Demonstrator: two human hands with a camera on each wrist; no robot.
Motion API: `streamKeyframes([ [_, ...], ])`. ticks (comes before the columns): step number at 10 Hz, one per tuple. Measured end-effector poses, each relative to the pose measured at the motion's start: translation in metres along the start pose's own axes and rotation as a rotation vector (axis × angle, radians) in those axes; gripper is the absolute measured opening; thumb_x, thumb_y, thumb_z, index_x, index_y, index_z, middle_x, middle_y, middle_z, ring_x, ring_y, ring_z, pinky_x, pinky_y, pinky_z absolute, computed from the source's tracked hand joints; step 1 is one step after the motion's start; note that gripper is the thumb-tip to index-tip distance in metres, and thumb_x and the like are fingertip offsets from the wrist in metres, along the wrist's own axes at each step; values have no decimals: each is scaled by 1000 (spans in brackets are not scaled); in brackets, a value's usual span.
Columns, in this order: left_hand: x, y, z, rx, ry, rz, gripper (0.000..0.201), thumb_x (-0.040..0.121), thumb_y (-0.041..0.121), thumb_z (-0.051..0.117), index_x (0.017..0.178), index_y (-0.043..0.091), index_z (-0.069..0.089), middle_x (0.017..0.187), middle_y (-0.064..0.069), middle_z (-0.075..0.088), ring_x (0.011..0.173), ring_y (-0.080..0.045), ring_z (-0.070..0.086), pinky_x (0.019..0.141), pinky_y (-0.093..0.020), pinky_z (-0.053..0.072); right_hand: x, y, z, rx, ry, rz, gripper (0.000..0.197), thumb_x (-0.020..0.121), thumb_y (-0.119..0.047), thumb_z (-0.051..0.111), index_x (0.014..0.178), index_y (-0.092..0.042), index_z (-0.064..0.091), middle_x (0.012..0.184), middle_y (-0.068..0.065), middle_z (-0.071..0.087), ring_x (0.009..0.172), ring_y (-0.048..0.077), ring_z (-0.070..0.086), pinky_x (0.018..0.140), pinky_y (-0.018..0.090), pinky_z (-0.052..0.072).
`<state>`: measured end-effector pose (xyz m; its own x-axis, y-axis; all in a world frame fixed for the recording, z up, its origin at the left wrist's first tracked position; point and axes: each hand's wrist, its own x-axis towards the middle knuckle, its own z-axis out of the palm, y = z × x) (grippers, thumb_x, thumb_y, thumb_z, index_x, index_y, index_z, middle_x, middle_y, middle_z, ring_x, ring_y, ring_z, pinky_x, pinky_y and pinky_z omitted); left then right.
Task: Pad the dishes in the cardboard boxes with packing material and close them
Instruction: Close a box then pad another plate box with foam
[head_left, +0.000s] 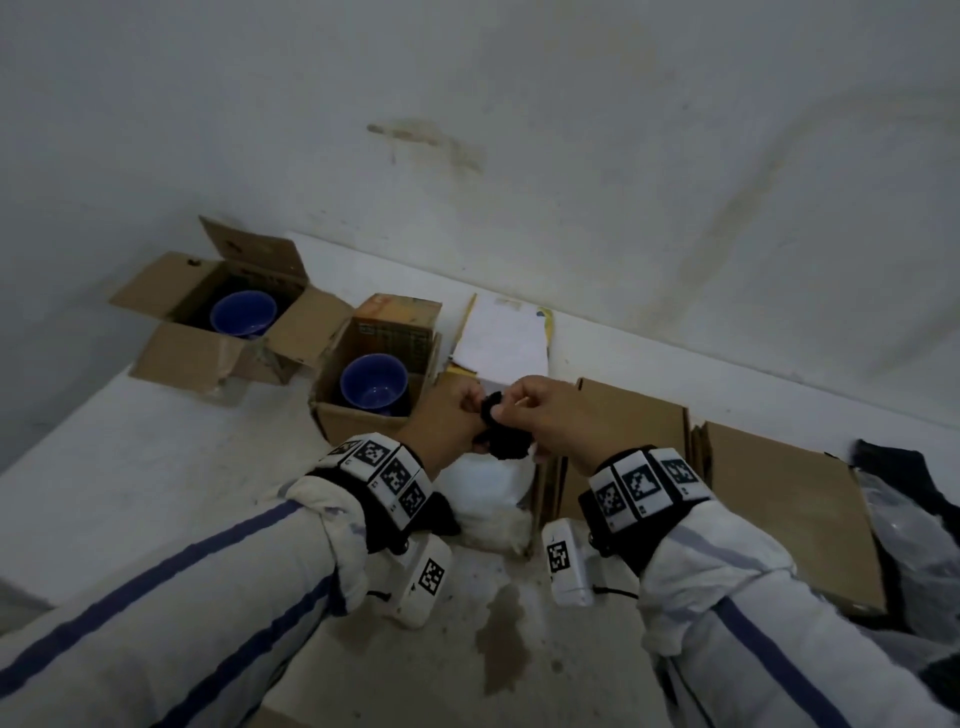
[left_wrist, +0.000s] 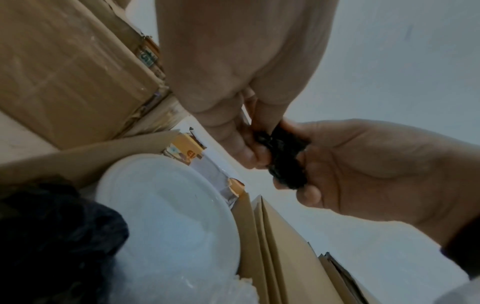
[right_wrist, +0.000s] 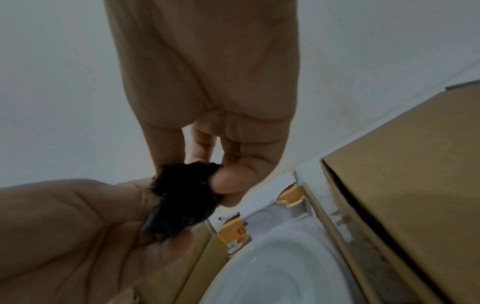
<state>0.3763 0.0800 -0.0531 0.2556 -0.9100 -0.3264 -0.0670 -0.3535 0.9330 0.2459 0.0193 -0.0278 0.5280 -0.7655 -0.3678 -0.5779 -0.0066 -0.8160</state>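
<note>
Black wad (head_left: 503, 427) pinched between both hands' fingers (left_wrist: 244, 152).

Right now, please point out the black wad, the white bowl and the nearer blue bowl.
black wad (head_left: 506, 436), head view, its lower middle.
white bowl (left_wrist: 166, 207), left wrist view, its inner wall.
nearer blue bowl (head_left: 373, 382), head view, its inside.

White surface (head_left: 130, 483), perhaps floor, cardboard boxes (head_left: 374, 374)
</note>
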Motion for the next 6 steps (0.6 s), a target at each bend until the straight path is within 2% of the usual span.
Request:
streamKeyframes([
  [1, 7, -6, -4, 23, -46, -19, 25, 85, -11, 54, 83, 14, 57, 97, -11, 60, 92, -27, 61, 76, -31, 55, 15, 1, 2, -62, 42, 5, 26, 81, -5, 68, 71, -17, 48, 81, 8, 57, 69, 26, 60, 57, 37, 55],
  [2, 11, -11, -8, 190, -189, -95, 41, 89, -11, 42, 118, 15, 56, 129, -2, 52, 122, -19, 49, 90, -28, 43, 29, 5, -4, -178, 143, 32, 25, 78, -4, 68, 66, -18, 51, 82, 7, 60, 79, 30, 64, 66, 40, 57],
  [3, 10, -14, -8, 545, -224, -174, 45, 95, 1, 42, 138, 12, 44, 147, -8, 39, 133, -22, 40, 101, -27, 36, 39, 8, -5, -470, 195, 66, 11, 83, -9, 59, 79, -18, 64, 92, 3, 62, 92, 24, 61, 70, 29, 49],
  [4, 10, -19, -3, 765, -266, -198, 47, 98, 9, 40, 144, 7, 36, 150, -12, 35, 137, -25, 35, 108, -27, 28, 47, 11, 2, -691, 125, 113, 29, 91, -7, 44, 106, -4, 68, 108, 12, 62, 104, 27, 57, 87, 31, 49],
  [5, 13, -22, 3, 917, -327, -202, 44, 98, 12, 39, 142, 4, 39, 148, -14, 38, 136, -27, 37, 109, -30, 29, 59, 16, 11, -924, 1, 123, 37, 93, -7, 38, 125, -8, 55, 114, 16, 49, 113, 29, 46, 103, 36, 37],
  [6, 16, -26, 2, 1079, -416, -147, 42, 98, 15, 40, 137, 3, 45, 143, -15, 44, 131, -28, 42, 107, -33, 33, 67, 24, 19, -987, -123, 107, 59, 92, -12, 43, 148, -21, 25, 133, 14, 38, 119, 31, 46, 99, 37, 39],
])
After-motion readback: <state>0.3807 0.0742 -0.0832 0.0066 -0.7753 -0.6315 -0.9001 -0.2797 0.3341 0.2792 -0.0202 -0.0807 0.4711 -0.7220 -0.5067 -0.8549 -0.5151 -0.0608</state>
